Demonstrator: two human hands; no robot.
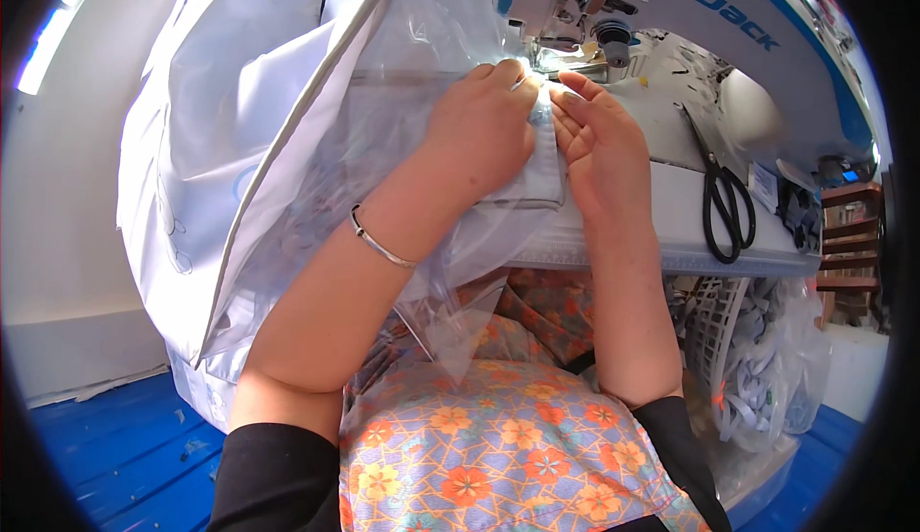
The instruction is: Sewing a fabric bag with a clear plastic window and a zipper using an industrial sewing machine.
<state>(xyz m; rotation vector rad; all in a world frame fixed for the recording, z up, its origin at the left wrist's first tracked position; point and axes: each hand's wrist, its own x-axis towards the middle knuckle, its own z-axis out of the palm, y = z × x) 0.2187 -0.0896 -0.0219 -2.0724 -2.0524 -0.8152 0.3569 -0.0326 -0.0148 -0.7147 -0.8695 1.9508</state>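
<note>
White fabric with a clear plastic sheet (383, 139) over it lies under the sewing machine's head (671, 14), its white edge at the brightly lit needle area. On that edge, just left of the presser foot, rests my left hand (484, 129), fingers curled and closed on the fabric. My right hand (604, 134) is at the right side of the same edge, palm turned inward. Its thumb and fingers are bent but apart, with the tips beside the strip. Glare hides the exact contact at the needle.
Black scissors (728, 196) lie on the machine table (671, 187) to the right. Bulky white material (220, 120) hangs off the left. Below the table, right, stands a white basket (714, 331) beside a clear bag of strips (767, 359). A flowered apron (508, 446) covers my lap.
</note>
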